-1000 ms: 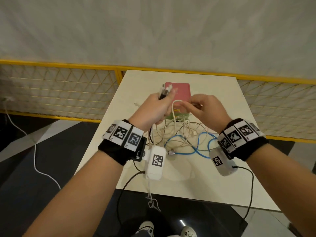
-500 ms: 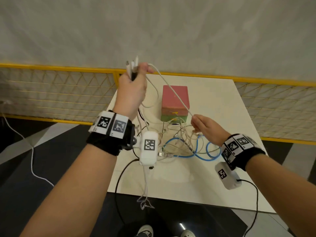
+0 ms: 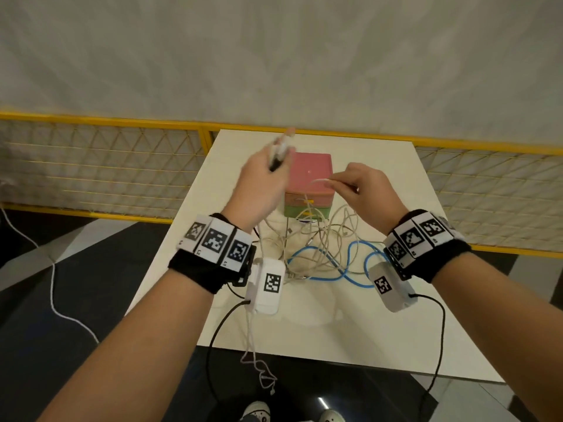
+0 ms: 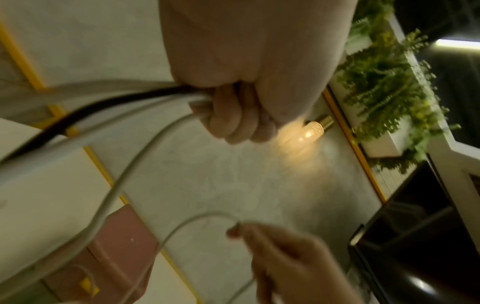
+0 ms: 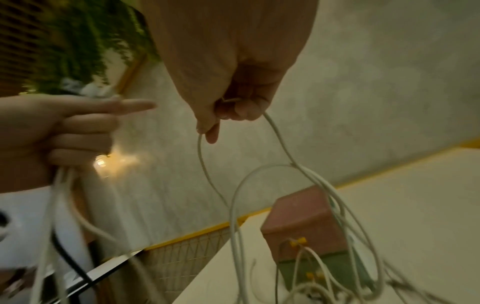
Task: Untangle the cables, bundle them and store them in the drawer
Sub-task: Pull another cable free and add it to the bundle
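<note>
A tangle of white cables (image 3: 316, 239) with a blue cable (image 3: 350, 269) lies on the white table (image 3: 380, 330) in front of a small pink and green drawer box (image 3: 309, 178). My left hand (image 3: 262, 181) is raised left of the box and grips a bunch of white and black cable ends (image 3: 280, 150), which the left wrist view shows as cables (image 4: 109, 102) running from my fist (image 4: 233, 115). My right hand (image 3: 362, 190) pinches a thin white cable (image 5: 275, 131) above the box's right side, with a loop hanging down.
A yellow mesh fence (image 3: 100, 166) runs behind the table, under a pale wall. One white cable (image 3: 259, 367) hangs off the table's front edge over the dark floor. Green plants (image 4: 389, 82) and a lit wall lamp (image 4: 311, 129) show in the left wrist view.
My left hand has dropped from high at the left toward the box with its cable ends. My right hand has risen and moved forward with the thin white cable.
</note>
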Demonstrator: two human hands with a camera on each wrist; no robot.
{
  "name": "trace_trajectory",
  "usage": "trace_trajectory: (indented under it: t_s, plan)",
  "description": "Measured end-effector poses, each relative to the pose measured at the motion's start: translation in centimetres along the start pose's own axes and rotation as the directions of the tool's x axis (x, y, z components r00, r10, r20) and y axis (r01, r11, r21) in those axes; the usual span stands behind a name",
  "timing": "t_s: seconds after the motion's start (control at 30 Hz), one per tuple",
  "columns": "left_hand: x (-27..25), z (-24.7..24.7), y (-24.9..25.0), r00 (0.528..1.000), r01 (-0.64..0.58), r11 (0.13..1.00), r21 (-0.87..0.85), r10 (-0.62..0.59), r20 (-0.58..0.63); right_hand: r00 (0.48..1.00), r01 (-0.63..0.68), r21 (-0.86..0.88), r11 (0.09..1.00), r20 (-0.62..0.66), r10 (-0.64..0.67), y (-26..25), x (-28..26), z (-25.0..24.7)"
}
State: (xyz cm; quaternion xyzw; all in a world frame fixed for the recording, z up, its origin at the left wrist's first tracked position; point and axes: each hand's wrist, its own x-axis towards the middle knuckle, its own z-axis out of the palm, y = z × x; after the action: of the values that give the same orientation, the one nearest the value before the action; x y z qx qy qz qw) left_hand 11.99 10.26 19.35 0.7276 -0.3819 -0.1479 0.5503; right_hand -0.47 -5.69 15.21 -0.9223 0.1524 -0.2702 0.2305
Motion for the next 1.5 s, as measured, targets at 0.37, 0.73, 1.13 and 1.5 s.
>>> trace_trajectory:
  t_s: [0.37,0.73,1.13,1.5]
  plan:
    - [-0.1,0.7,0.7,0.935,0.036,0.992,0.118,-0.075,0.347,0.985,0.146,0.047,0.988,-0.098,-0.141,-2.1,0.7,-0.5]
    - [1.0,-2.2,1.3,0.976,-0.063,0.951,-0.304,-0.005,-0.219,0.955,-0.196,0.158,0.968,0.254,0.152,2.7,-0.3,1.0]
    - [0.3,-0.3,1.1,0.986,-0.165,0.978,0.128,0.164,0.022,0.981,-0.034,0.069,0.997,0.191,0.020,-2.7,2.9,-2.6]
    - [1.1,0.2,2.7,0.991,-0.120,0.988,0.098,0.125,-0.044,0.979,-0.110,0.209,0.972,0.190,0.070,-1.1,1.3,-1.5]
